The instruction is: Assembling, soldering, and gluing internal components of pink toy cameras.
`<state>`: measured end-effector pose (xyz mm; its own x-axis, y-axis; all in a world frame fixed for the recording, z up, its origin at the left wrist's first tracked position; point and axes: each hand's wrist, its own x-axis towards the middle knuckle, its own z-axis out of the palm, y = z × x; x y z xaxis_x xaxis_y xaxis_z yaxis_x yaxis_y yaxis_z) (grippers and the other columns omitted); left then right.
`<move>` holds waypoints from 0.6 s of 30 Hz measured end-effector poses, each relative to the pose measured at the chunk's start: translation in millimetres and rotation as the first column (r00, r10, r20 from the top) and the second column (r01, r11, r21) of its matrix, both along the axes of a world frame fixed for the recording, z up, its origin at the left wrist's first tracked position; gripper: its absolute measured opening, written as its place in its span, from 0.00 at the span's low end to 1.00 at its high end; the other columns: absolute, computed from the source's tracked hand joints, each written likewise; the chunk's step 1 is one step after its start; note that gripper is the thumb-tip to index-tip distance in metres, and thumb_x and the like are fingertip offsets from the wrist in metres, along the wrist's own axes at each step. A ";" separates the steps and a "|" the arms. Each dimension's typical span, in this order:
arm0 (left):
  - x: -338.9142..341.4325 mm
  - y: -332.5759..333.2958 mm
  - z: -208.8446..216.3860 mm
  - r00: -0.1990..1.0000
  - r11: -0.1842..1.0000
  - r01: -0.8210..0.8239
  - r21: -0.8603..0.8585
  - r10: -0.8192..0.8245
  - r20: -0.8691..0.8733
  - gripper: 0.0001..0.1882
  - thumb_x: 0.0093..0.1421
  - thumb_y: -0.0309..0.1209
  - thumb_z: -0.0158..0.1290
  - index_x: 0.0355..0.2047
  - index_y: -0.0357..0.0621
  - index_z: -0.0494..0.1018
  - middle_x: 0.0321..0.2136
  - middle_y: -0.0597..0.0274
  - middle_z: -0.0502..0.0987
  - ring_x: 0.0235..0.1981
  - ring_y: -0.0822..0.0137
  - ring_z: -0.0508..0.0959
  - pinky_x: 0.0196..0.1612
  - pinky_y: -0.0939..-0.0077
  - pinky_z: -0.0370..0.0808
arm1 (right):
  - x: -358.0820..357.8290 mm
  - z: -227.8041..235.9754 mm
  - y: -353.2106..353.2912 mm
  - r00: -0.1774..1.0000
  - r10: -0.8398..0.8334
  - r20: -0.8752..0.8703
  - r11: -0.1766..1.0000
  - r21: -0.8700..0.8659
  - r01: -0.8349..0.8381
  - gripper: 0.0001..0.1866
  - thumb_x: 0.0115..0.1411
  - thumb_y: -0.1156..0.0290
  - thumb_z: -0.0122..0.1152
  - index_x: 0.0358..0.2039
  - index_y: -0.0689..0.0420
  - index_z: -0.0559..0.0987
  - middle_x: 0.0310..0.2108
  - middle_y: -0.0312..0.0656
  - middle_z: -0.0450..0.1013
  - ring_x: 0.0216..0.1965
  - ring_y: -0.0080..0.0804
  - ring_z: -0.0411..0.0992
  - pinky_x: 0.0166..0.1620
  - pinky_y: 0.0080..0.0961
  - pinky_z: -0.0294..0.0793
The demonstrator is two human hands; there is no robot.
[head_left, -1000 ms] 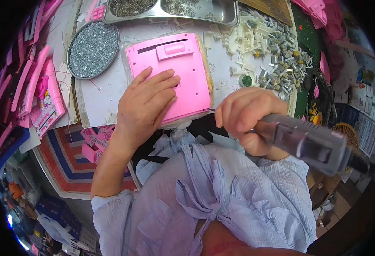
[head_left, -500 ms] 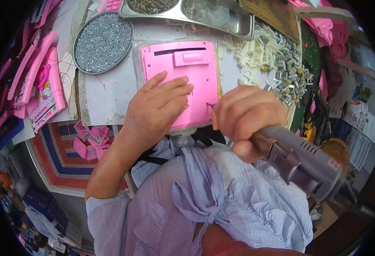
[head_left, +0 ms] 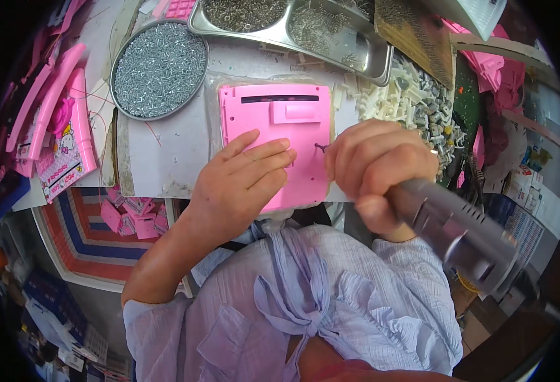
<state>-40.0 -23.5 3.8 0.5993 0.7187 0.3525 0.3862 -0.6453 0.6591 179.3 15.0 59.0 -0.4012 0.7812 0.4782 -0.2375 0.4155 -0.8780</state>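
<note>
A pink plastic panel (head_left: 302, 167) lies flat on a plastic-covered pad at the table's near edge. It has a dark slot, a raised block and several small holes. My left hand (head_left: 232, 181) rests flat on the panel's left part, fingers stretched out, pressing on it. My right hand (head_left: 385, 169) is wrapped round a grey electric screwdriver (head_left: 458, 232) with a cord at its back end. The dark bit of the screwdriver meets the panel near its right edge, at the upper of two hole spots there. Whether a screw sits under the bit is too small to tell.
Left of the panel stands a round tray (head_left: 159, 70) full of small screws. A divided metal tray (head_left: 273, 33) with small metal parts lies behind. White plastic parts (head_left: 398, 95) are heaped at right. Pink parts (head_left: 67, 137) pile up far left, others lie in a striped bin (head_left: 83, 251).
The screwdriver's bit has moved away from me, from the lower hole at the panel's right edge to the upper one. My left hand stays flat on the panel. The whole view has shifted slightly.
</note>
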 end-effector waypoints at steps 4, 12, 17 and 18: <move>-2.6 -1.0 0.9 1.000 1.000 0.011 -0.022 -0.011 -0.008 0.07 0.58 0.27 0.54 0.36 0.40 0.77 0.50 0.56 0.81 0.57 0.60 0.79 0.63 0.53 0.71 | 7.1 9.5 17.9 0.990 0.136 -0.028 0.988 -0.063 -0.138 0.15 0.64 0.67 0.65 0.25 0.53 0.69 0.15 0.36 0.67 0.13 0.29 0.64 0.19 0.28 0.69; 0.2 -4.8 -0.1 0.999 0.997 -0.027 -0.066 0.029 0.026 0.07 0.58 0.25 0.62 0.35 0.43 0.74 0.47 0.58 0.83 0.56 0.59 0.80 0.63 0.53 0.69 | -3.1 -0.6 62.2 0.986 -0.023 -0.166 0.983 -0.185 -0.008 0.15 0.62 0.74 0.65 0.23 0.55 0.68 0.19 0.37 0.70 0.19 0.25 0.67 0.26 0.27 0.73; -0.2 -1.5 1.3 0.999 0.998 -0.017 -0.060 0.019 0.034 0.07 0.58 0.25 0.62 0.35 0.43 0.74 0.47 0.58 0.83 0.56 0.59 0.80 0.63 0.54 0.70 | 1.0 -8.8 67.1 1.000 -0.007 0.016 0.995 -0.103 0.009 0.14 0.66 0.67 0.63 0.29 0.56 0.68 0.16 0.37 0.65 0.15 0.25 0.60 0.21 0.30 0.64; -0.1 -1.6 1.3 0.999 0.998 -0.019 -0.052 0.021 0.040 0.07 0.58 0.25 0.62 0.35 0.43 0.74 0.47 0.58 0.83 0.56 0.58 0.80 0.63 0.54 0.70 | 3.6 -8.1 70.7 1.000 0.021 0.022 0.995 -0.097 -0.018 0.12 0.65 0.69 0.64 0.31 0.57 0.69 0.17 0.37 0.67 0.16 0.24 0.62 0.22 0.29 0.65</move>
